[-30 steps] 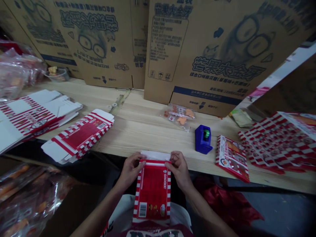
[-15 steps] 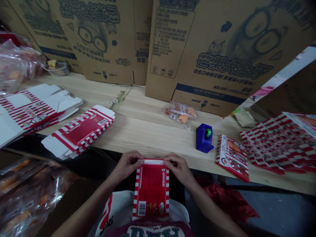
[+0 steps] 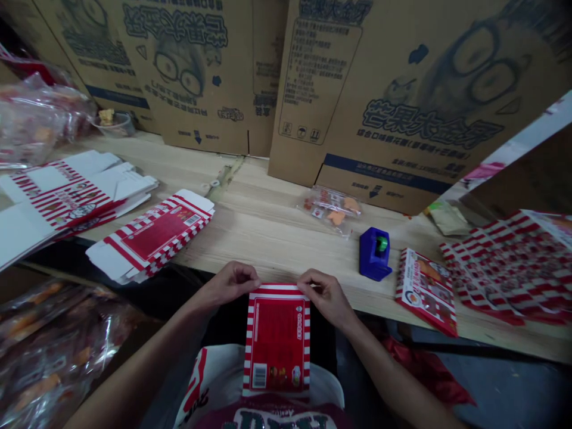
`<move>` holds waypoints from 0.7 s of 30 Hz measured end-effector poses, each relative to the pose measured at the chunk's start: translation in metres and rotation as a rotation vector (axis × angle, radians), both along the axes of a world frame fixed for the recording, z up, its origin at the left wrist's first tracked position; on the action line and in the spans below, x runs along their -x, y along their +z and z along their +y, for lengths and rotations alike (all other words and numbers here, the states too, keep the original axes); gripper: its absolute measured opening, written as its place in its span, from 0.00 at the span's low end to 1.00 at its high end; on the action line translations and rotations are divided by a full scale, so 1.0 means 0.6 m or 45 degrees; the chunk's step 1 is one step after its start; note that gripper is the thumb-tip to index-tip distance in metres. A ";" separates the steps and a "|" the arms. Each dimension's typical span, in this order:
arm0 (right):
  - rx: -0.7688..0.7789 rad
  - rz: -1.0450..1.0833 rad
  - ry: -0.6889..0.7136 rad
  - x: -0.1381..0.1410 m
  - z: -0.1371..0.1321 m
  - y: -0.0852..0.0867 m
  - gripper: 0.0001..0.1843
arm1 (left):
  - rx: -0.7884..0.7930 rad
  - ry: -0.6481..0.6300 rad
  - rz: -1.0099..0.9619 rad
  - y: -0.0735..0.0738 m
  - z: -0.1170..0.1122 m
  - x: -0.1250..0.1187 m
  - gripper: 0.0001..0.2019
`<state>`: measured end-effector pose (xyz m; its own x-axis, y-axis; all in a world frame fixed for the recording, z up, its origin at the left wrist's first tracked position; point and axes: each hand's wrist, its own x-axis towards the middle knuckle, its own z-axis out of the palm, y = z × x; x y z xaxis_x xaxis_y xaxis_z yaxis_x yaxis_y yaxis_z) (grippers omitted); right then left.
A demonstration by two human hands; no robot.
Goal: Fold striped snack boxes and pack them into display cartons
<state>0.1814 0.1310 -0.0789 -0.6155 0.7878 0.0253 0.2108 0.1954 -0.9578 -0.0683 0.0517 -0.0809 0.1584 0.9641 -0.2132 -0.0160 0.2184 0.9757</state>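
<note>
A red and white striped carton point(image 3: 277, 339) stands against my body, just below the table's front edge. My left hand point(image 3: 230, 283) pinches its top left corner with curled fingers. At the top right corner my right hand point(image 3: 328, 295) does the same. The carton's top flap is folded down shut. A stack of flat cartons of the same kind point(image 3: 149, 235) lies on the wooden table point(image 3: 263, 232) to the left.
More flat cartons point(image 3: 62, 196) lie at the far left, another spread point(image 3: 504, 262) at the right beside one filled carton point(image 3: 426, 289). A blue tape dispenser point(image 3: 375, 253) and a clear snack bag point(image 3: 333, 208) sit mid-table. Big cardboard boxes point(image 3: 393, 89) stand behind.
The white top flap, open a second ago, has been folded down and closed. Both hands stayed at the carton's top corners.
</note>
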 end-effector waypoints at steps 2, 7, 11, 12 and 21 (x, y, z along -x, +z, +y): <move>-0.063 0.060 -0.021 -0.006 -0.013 -0.010 0.06 | -0.096 0.026 -0.003 -0.006 -0.007 -0.009 0.09; -0.211 0.178 -0.253 -0.013 -0.059 -0.043 0.05 | -0.179 0.187 -0.084 -0.040 -0.022 -0.051 0.10; -0.133 0.208 -0.403 -0.048 -0.045 -0.065 0.12 | -0.108 0.417 -0.169 -0.070 -0.024 -0.075 0.08; -0.174 0.210 -0.570 -0.067 -0.027 -0.068 0.14 | -0.084 0.459 -0.179 -0.076 -0.021 -0.077 0.08; -0.083 0.184 -1.576 -0.221 0.172 -0.079 0.13 | 0.120 0.450 -0.377 -0.073 0.012 -0.109 0.12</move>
